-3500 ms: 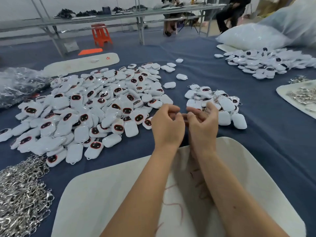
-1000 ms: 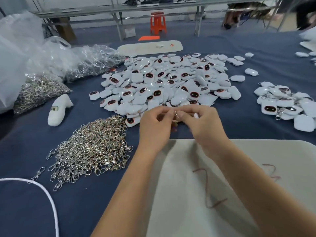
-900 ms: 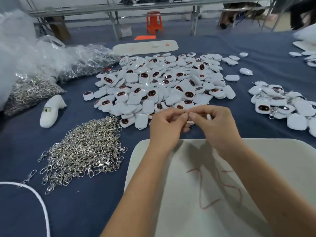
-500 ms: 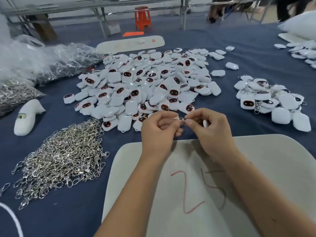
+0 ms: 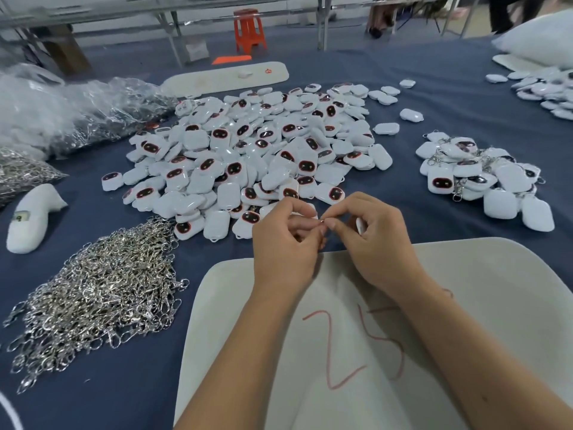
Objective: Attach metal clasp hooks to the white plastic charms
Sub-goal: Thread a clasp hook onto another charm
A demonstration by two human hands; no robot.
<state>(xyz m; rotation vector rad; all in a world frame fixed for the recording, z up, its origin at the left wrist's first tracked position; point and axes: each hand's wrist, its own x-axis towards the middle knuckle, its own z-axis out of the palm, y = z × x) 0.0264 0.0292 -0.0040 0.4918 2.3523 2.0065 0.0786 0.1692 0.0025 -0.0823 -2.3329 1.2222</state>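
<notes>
My left hand [image 5: 283, 243] and my right hand [image 5: 370, 240] meet fingertip to fingertip just above the near edge of the charm heap. Between the fingertips a small metal clasp hook [image 5: 322, 220] is pinched. My right hand also grips a white plastic charm [image 5: 360, 225], mostly hidden in the palm. A big heap of white charms with dark red faces [image 5: 257, 156] lies behind the hands. Loose silver clasp hooks [image 5: 99, 290] are piled at the left. Charms with hooks on them [image 5: 477, 175] form a smaller heap at the right.
A white board marked "25" in red [image 5: 465, 305] lies under my forearms. Clear bags of hooks [image 5: 71, 116] sit far left, beside a white foam piece [image 5: 31, 218]. A long white tray [image 5: 223, 77] lies at the back, more charms [image 5: 548, 91] far right, an orange stool [image 5: 249, 31] beyond the table.
The view has swung back to the right and settled. Both hands stay together at the same spot, fingers working the small hook at the charm.
</notes>
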